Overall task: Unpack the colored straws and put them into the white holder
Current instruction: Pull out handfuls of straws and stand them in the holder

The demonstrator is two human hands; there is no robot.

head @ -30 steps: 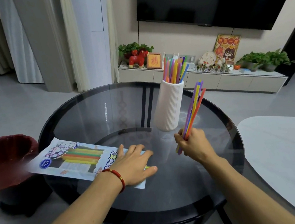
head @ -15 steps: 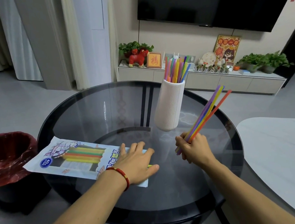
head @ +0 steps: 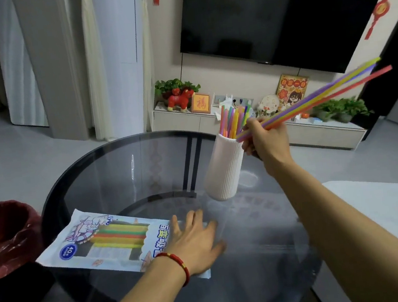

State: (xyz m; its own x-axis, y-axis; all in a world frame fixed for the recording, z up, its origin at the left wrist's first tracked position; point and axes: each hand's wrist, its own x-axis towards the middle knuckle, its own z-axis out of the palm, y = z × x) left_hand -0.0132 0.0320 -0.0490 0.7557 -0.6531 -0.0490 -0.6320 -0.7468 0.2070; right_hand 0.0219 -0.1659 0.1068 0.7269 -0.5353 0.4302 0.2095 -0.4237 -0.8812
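The right hand (head: 265, 140) is closed around a bundle of colored straws (head: 316, 99), tilting their lower ends toward the mouth of the white holder (head: 225, 170) for insertion, while left of the holder the left hand (head: 193, 241) lies open and flat, pinning the straw packet (head: 99, 241) to the glass table (head: 269, 279).

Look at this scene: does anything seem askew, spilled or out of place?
Nothing is spilled or damaged. The white holder looks tilted, likely wide-angle distortion. The right hand grips a straw bundle slanted beside its rim; the left hand rests on the straw packet.
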